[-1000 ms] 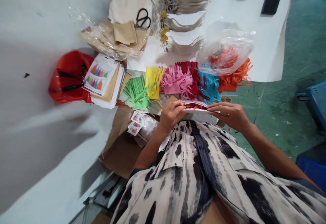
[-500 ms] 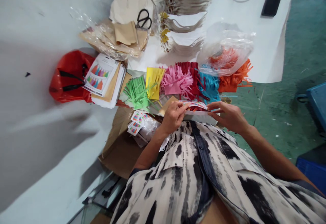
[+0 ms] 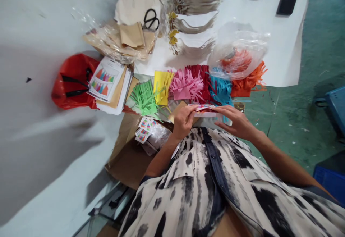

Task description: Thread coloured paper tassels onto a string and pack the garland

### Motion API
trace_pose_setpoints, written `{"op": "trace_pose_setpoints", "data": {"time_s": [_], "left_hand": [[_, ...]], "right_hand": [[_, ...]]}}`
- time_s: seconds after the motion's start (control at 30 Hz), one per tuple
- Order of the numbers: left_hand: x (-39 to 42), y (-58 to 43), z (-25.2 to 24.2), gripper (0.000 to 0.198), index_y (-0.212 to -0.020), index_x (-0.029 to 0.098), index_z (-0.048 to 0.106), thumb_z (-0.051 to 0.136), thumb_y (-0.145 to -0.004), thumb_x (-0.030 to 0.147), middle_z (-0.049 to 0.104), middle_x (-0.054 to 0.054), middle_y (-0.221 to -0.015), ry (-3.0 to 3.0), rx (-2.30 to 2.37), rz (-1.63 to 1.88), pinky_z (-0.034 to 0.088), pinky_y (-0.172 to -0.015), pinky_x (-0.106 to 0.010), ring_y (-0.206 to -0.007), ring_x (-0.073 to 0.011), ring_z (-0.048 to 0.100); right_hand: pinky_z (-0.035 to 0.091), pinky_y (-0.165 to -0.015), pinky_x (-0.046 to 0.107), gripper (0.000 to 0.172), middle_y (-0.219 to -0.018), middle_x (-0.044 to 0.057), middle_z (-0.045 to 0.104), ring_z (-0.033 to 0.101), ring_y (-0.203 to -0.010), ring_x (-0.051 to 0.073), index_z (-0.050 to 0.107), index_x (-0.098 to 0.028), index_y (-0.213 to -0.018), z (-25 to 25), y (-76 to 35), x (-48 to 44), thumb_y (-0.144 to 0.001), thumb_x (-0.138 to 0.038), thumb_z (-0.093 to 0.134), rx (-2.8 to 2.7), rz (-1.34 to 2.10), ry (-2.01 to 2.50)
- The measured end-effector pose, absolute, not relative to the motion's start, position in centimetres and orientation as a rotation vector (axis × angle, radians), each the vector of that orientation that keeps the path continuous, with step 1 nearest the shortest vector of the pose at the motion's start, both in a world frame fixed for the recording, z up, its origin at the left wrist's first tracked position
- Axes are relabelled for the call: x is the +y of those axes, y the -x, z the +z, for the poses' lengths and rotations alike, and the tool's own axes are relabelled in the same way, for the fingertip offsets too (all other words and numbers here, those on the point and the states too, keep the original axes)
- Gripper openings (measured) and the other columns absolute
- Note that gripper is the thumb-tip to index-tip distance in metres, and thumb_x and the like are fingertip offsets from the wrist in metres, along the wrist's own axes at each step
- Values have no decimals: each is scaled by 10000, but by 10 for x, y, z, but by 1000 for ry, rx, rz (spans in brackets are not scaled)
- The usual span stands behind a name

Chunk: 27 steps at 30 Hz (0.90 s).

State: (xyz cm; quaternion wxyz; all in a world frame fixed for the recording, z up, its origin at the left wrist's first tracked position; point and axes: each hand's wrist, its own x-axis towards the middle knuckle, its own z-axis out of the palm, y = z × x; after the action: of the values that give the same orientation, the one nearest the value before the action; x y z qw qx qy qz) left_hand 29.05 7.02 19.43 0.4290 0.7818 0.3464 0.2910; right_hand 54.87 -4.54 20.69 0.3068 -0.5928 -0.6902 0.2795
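Printed packet (image 3: 205, 109) held by the table's (image 3: 280, 50) near edge; contents mostly hidden.
Left hand (image 3: 184, 121) pinched its left end, fingers nearly closed; right hand's (image 3: 235, 121) fingers lay at its right end, thumb apart, grip unclear. Pennant-printed cards (image 3: 105, 80), near-left corner: lettering illegible. Pale stacks (image 3: 203, 5) cut off above.

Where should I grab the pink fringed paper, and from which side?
Probably best by the flat, solid band at the near edge of the pink fringed paper, coming from the near side: that edge lies exposed, while loose strips splay over the rest.
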Motion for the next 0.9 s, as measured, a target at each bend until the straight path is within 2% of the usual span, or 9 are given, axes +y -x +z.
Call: {"op": "trace_pose_setpoints", "data": {"time_s": [0.17,0.2,0.33,0.43,0.5,0.6,0.67,0.83,0.9], "left_hand": [[68,-296,190,639,-1497,225,693,753,-983,600,750,-93,-1171,-2224,704,639,603,-989,-367,-1085,-220,718],[66,-299,189,643,-1494,229,695,766,-974,600,741,-87,-1153,-2238,688,611,604,-976,-367,-1067,-219,713],[53,-318,190,330,-1308,239,774,719,-1052,440,732,-71,-1101,-2166,802,607,599,-965,-374,-1060,-217,704],[45,-330,193,410,-1402,225,715,719,-1050,436,726,-102,-1239,-2128,864,651,591,-1054,-404,-1176,-241,695],[42,-334,194,501,-1504,227,644,707,-1057,444,710,-127,-1356,-2153,856,669,564,-1134,-442,-1266,-261,677],[40,-334,194,452,-1456,237,665,682,-1069,470,710,-130,-1384,-2123,799,668,556,-1162,-473,-1301,-267,672],[40,-331,193,404,-1415,240,680,652,-1086,473,714,-125,-1384,-2044,754,649,566,-1167,-470,-1322,-258,676],[38,-328,196,530,-1620,274,513,606,-1116,408,660,-144,-1569,-1884,720,579,558,-1233,-484,-1463,-257,647],[34,-331,199,486,-1581,273,561,613,-1113,391,679,-135,-1554,-1846,731,556,566,-1233,-499,-1451,-262,662]], "right_hand": [[652,-968,448,308,-1228,64,831,793,-1120,268,748,-313,-1367,206,-561,-37,-1072,-293,665,-1865,720,1556],[652,-977,448,315,-1243,66,828,791,-1133,269,748,-315,-1373,207,-564,-36,-1068,-295,671,-1865,721,1558],[623,-1115,515,426,-1405,102,773,754,-1281,308,696,-306,-1464,216,-566,-40,-1039,-309,708,-1725,597,1657],[605,-1157,538,413,-1462,115,737,730,-1334,321,700,-307,-1450,221,-559,-46,-1038,-327,714,-1576,523,1721],[625,-1115,530,275,-1395,106,763,758,-1265,308,755,-312,-1325,221,-555,-49,-1060,-315,682,-1488,498,1741],[650,-1047,516,165,-1258,89,795,786,-1140,285,793,-313,-1177,220,-554,-50,-1073,-318,665,-1441,510,1743],[670,-1010,504,165,-1249,95,788,783,-1125,285,789,-306,-1183,220,-557,-50,-1064,-353,684,-1440,535,1745],[721,-815,435,275,-1100,92,767,782,-917,254,722,-264,-1146,218,-559,-55,-1006,-497,767,-1307,552,1823],[730,-799,423,264,-1026,72,752,770,-855,233,708,-267,-1093,217,-557,-58,-1016,-515,753,-1259,613,1831]]}}
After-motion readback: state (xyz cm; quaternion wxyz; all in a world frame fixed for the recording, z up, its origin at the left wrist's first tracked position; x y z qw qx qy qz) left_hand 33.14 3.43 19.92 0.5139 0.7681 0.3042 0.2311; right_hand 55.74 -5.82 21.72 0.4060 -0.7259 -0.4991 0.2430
